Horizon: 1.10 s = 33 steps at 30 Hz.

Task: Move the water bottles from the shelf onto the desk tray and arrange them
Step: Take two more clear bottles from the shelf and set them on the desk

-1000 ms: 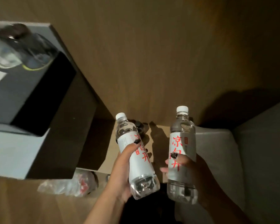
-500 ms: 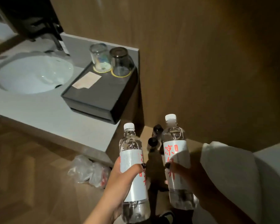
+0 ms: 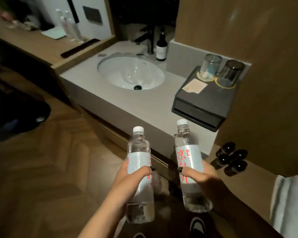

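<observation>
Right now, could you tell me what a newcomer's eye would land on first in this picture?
First, the two water bottles in the foreground, each upright with a white cap: one in the left hand, one in the right hand. Behind them, the white sink is set in the grey counter. At the counter's right end, two glasses stand upside down on a black box.

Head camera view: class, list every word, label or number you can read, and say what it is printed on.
"凉白开", red, runs down the white label of the clear plastic water bottle in the right hand.
Clear plastic water bottle in the left hand: red characters partly hidden, small print blurred.
Dark pump bottle beside the sink: label too small to read.
</observation>
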Tool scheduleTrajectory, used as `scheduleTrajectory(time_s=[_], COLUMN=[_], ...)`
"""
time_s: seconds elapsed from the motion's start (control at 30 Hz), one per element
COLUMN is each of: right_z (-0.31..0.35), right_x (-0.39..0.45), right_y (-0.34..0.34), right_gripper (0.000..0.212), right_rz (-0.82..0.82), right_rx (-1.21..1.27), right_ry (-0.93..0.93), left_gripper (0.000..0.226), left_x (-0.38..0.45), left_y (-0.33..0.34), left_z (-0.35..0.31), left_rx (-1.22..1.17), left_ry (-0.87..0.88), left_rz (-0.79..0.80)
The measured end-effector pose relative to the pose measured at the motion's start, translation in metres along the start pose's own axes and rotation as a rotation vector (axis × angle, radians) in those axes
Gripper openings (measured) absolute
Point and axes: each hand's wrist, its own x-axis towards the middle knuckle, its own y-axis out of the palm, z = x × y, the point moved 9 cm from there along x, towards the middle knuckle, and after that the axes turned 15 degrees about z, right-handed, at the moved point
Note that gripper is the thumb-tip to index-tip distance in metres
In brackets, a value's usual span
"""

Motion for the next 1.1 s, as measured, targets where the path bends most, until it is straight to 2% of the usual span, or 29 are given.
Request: scheduleTrajectory(time_s=[0.13, 0.2, 0.27, 0.33, 0.4, 0.5, 0.6, 0.73, 0.97, 1.1], right_z=[0.016, 0.026, 0.038, 0.05, 0.063, 0.085, 0.104, 0.138, 0.2, 0.222], right_x=[0.04, 0.06, 0.077, 0.095, 0.119, 0.155, 0.187, 0.221, 0.273, 0.308], right_y=[0.062, 0.091, 0.119, 0.142, 0.158, 0.176, 0.195, 0.212, 0.24, 0.269], right_gripper=[0.03, 0.048, 0.054, 0.043, 0.037, 0.035, 0.038, 0.03, 0.021, 0.025], right_rz=[0.09, 0.158, 0.225, 0.272, 0.286, 0.259, 0.301, 0.339, 0.379, 0.366], right_rx=[-0.018, -0.003, -0.041, -0.103, -0.131, -0.228, -0.236, -0.239, -0.256, -0.253], right_ry=[0.08, 0.08, 0.057, 0.035, -0.002, -0.073, -0.084, -0.102, -0.124, -0.126], left_gripper=[0.027, 0.041, 0.05, 0.049, 0.035, 0.02, 0.023, 0.042, 0.031, 0.027], left_x=[-0.011, -0.012, -0.01, -0.007, -0.003, 0.009, 0.023, 0.042, 0.071, 0.089], left_y=[-0.055, -0.08, -0.105, -0.132, -0.156, -0.184, -0.212, -0.239, -0.288, -0.33], left_z=[-0.009, -0.013, -0.016, -0.019, -0.026, -0.043, -0.064, -0.086, -0.126, -0.148], left_rx=[-0.09, -0.129, -0.159, -0.166, -0.181, -0.18, -0.16, -0.197, -0.34, -0.346], left_ry=[0.032, 0.053, 0.071, 0.07, 0.081, 0.086, 0.102, 0.098, 0.146, 0.178], left_rz=[-0.016, -0.022, -0.07, -0.158, -0.237, -0.272, -0.309, -0.347, -0.356, -0.355])
